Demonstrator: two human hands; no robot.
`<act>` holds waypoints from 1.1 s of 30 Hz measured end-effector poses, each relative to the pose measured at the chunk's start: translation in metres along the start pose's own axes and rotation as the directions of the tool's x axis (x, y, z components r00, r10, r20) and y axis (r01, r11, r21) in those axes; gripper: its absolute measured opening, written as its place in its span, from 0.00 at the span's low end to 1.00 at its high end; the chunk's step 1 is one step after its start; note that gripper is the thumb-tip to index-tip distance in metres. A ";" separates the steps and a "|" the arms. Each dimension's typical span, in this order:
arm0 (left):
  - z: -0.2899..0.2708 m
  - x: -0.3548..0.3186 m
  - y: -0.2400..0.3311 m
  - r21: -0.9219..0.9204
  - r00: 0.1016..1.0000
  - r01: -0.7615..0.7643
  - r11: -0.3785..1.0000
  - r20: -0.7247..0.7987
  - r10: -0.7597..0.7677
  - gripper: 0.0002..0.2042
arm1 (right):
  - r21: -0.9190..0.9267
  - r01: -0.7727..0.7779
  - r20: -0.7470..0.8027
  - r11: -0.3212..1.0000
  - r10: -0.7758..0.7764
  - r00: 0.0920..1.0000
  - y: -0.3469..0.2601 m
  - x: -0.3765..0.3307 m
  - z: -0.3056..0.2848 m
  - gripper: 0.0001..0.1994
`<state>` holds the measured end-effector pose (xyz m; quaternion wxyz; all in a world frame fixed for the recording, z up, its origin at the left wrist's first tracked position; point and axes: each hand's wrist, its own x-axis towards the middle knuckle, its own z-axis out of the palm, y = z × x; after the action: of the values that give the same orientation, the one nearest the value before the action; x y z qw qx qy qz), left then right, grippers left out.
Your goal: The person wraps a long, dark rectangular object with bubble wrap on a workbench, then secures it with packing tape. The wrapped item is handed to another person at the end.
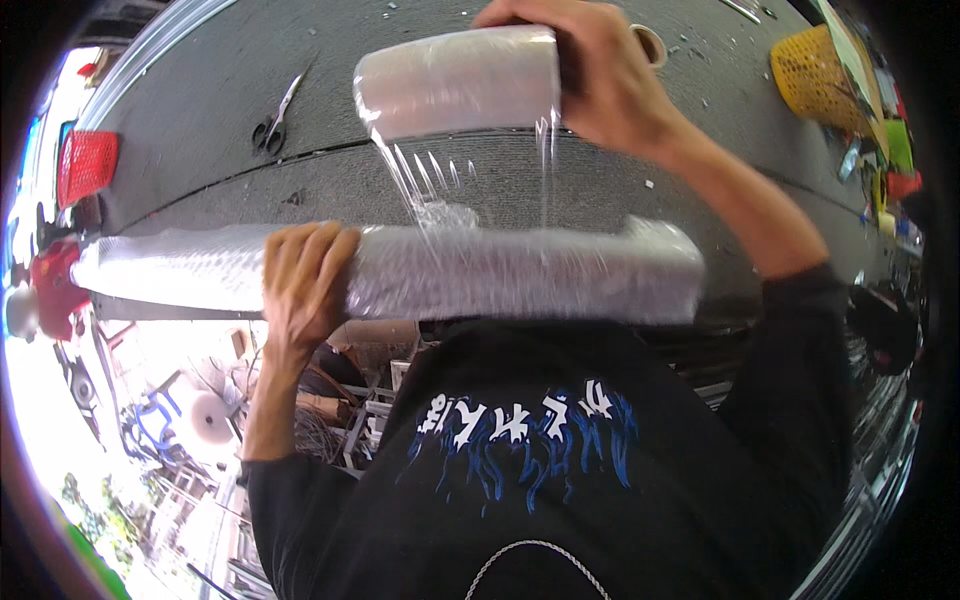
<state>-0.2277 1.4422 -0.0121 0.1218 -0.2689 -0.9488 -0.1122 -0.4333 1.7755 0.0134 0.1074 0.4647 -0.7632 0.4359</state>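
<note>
A long bundle in bubble wrap [520,275] lies across the near edge of the dark work surface [330,110]. My left hand [308,275] is wrapped over its left half, the fingers on top. Above the bundle's right half, my right hand [605,80] grips the right end of a roll of clear stretch film [460,80]. A stretched sheet of film [430,185] runs from the roll down to the bundle, with creases along its left side. What lies inside the bubble wrap cannot be made out.
Scissors with black handles [275,122] lie on the surface at the left. A red basket [88,165] stands at the far left, a yellow basket [815,80] at the right. Behind my right hand is a cardboard tube end [650,45]. Small scraps dot the surface.
</note>
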 end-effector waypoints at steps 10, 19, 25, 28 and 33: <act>0.010 0.038 -0.020 0.002 0.990 0.115 0.993 -0.084 -0.114 0.28 | 0.434 -0.683 0.486 0.587 0.486 0.726 -0.121 -0.153 0.131 0.17; 0.079 0.038 0.001 -0.084 0.983 0.116 0.990 0.149 -0.103 0.32 | 0.538 -0.827 0.287 0.163 0.887 0.361 -0.157 -0.169 0.102 0.25; 0.057 0.034 -0.033 -0.036 0.927 0.118 0.992 0.363 -0.097 0.35 | 0.051 -0.731 0.270 0.680 0.696 0.666 -0.165 -0.125 0.061 0.15; 0.047 0.026 -0.029 -0.062 0.892 0.149 0.987 0.439 -0.107 0.35 | 0.045 -0.424 0.216 0.905 0.405 0.888 -0.133 -0.065 0.027 0.14; -0.021 -0.009 -0.001 -0.080 0.986 0.055 0.995 0.165 -0.041 0.25 | 0.068 -0.141 0.189 0.988 0.126 0.974 -0.015 0.014 0.028 0.21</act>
<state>-0.2173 1.4312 0.0052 0.0298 -0.2591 -0.9563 -0.1325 -0.4225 1.7423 0.0131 -0.0121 0.4547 -0.7810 0.4280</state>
